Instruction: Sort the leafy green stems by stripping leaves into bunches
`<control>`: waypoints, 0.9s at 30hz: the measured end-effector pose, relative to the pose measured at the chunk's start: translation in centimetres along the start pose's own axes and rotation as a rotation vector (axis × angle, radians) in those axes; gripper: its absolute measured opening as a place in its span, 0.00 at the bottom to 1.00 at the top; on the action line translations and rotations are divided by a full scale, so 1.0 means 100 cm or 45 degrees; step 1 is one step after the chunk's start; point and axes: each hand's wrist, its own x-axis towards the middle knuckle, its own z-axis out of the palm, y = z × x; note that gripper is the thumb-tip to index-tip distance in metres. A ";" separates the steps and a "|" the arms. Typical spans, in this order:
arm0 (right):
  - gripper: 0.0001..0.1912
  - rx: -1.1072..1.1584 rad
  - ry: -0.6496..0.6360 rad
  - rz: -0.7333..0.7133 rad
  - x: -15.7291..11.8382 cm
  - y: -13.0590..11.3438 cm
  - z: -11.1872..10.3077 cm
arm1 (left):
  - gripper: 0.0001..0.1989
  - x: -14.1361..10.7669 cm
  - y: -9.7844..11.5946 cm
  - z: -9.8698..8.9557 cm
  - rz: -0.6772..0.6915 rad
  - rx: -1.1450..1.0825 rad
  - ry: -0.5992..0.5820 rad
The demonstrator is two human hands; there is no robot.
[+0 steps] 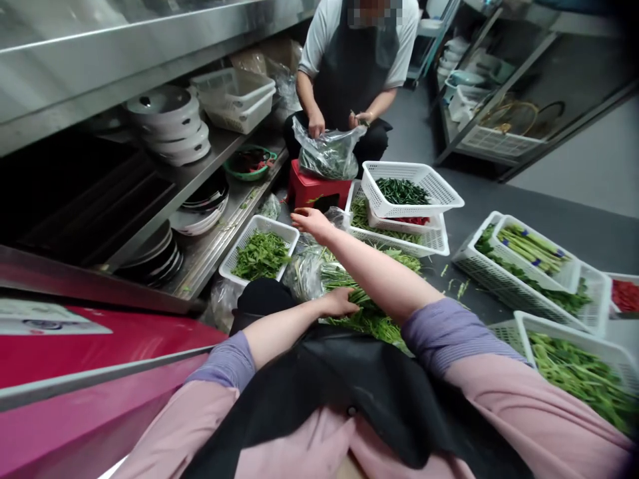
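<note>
My left hand (338, 303) is low in front of my apron, its fingers curled around part of a pile of long-stemmed leafy greens (369, 313). Stretched forward across the pile, my right hand (313, 223) points left with its fingers extended and nothing visible in them. It is above the right rim of a white basket (230, 265) of picked green leaves (262, 254). Clear plastic bagging (305, 273) lies between that basket and the pile. My forearm covers part of the greens.
Opposite me a co-worker (359, 73) handles a plastic bag of greens (329, 156) on a red stool (317, 188). White baskets of green chillies (402, 191), beans (399, 235) and stalks (534, 247) stand to the right. A metal shelf (200, 173) with stacked dishes runs along the left.
</note>
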 end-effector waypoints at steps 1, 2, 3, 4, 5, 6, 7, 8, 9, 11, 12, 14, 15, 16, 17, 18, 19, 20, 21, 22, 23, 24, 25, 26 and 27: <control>0.18 0.077 -0.036 0.063 -0.010 0.000 -0.007 | 0.13 0.000 0.000 0.001 -0.016 0.025 0.001; 0.14 0.124 -0.051 0.095 -0.022 0.000 -0.014 | 0.13 0.000 0.001 0.002 -0.041 0.072 0.005; 0.11 0.134 -0.062 0.099 -0.036 0.001 -0.022 | 0.13 0.000 0.002 0.003 -0.066 0.123 0.016; 0.10 0.107 -0.063 0.095 -0.051 0.002 -0.031 | 0.12 -0.001 0.003 0.005 -0.078 0.150 0.029; 0.09 0.048 -0.071 0.086 -0.068 0.003 -0.039 | 0.12 -0.003 0.004 0.006 -0.083 0.162 0.034; 0.08 -0.035 -0.083 0.072 -0.086 0.006 -0.048 | 0.10 -0.005 0.006 0.007 -0.081 0.159 0.033; 0.09 -0.131 -0.088 0.044 -0.105 0.009 -0.058 | 0.09 -0.007 0.007 0.008 -0.072 0.141 0.029; 0.10 -0.231 -0.079 0.000 -0.125 0.013 -0.067 | 0.08 -0.010 0.008 0.008 -0.061 0.107 0.026; 0.11 -0.324 -0.031 -0.050 -0.145 0.019 -0.077 | 0.07 -0.012 0.008 0.008 -0.051 0.062 0.022; 0.16 -0.413 0.111 -0.077 -0.184 0.036 -0.095 | 0.07 -0.015 0.009 0.007 -0.037 -0.054 -0.004; 0.20 -0.403 0.160 0.000 -0.201 0.047 -0.102 | 0.08 -0.016 0.009 0.007 -0.028 -0.117 -0.027; 0.25 -0.248 0.202 0.290 -0.229 0.072 -0.110 | 0.10 -0.016 0.009 0.007 0.002 -0.230 -0.078; 0.25 -0.107 0.215 0.438 -0.239 0.083 -0.111 | 0.12 -0.015 0.009 0.008 0.021 -0.270 -0.097; 0.25 0.058 0.225 0.546 -0.246 0.094 -0.109 | 0.13 -0.015 0.009 0.009 0.041 -0.296 -0.112; 0.25 0.232 0.247 0.602 -0.251 0.103 -0.106 | 0.14 -0.014 0.009 0.011 0.060 -0.310 -0.126; 0.25 0.393 0.285 0.606 -0.253 0.109 -0.102 | 0.16 -0.013 0.009 0.013 0.078 -0.315 -0.141; 0.26 0.525 0.335 0.570 -0.254 0.114 -0.097 | 0.17 -0.012 0.009 0.015 0.093 -0.311 -0.160; 0.26 0.619 0.390 0.514 -0.254 0.116 -0.092 | 0.17 -0.012 0.010 0.018 0.104 -0.297 -0.184; 0.26 0.674 0.438 0.461 -0.253 0.117 -0.088 | 0.18 -0.011 0.010 0.020 0.109 -0.279 -0.203; 0.25 0.693 0.471 0.419 -0.252 0.117 -0.084 | 0.18 -0.011 0.010 0.022 0.110 -0.259 -0.213; 0.24 0.684 0.488 0.390 -0.251 0.117 -0.082 | 0.18 -0.011 0.010 0.024 0.106 -0.242 -0.214; 0.23 0.661 0.492 0.370 -0.251 0.117 -0.081 | 0.18 -0.010 0.011 0.025 0.099 -0.232 -0.208; 0.22 0.632 0.497 0.359 -0.252 0.118 -0.081 | 0.18 -0.010 0.011 0.025 0.087 -0.228 -0.196; 0.22 0.602 0.518 0.349 -0.252 0.120 -0.083 | 0.18 -0.009 0.012 0.024 0.074 -0.229 -0.178; 0.21 0.571 0.559 0.336 -0.253 0.123 -0.086 | 0.19 -0.008 0.013 0.022 0.062 -0.228 -0.157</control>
